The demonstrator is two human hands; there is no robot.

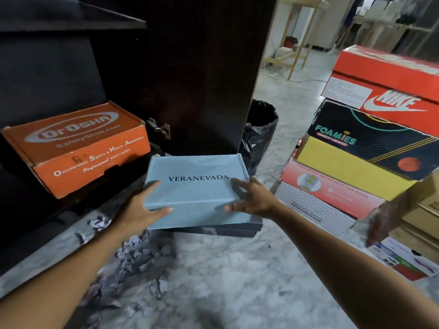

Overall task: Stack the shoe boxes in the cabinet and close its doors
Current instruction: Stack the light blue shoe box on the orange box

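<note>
A light blue shoe box marked VERANEVADA sits on a dark box on the floor, in front of the open dark cabinet door. My left hand grips the blue box's left side, thumb on the front face. At the right side my right hand grips it, fingers over the lid. An orange Dr Osha box lies on a shelf of the dark cabinet at the left.
A stack of shoe boxes stands at the right, with a red Nike box on top and a Foamies box below. A black-lined bin stands behind the door. Paper scraps litter the marble floor.
</note>
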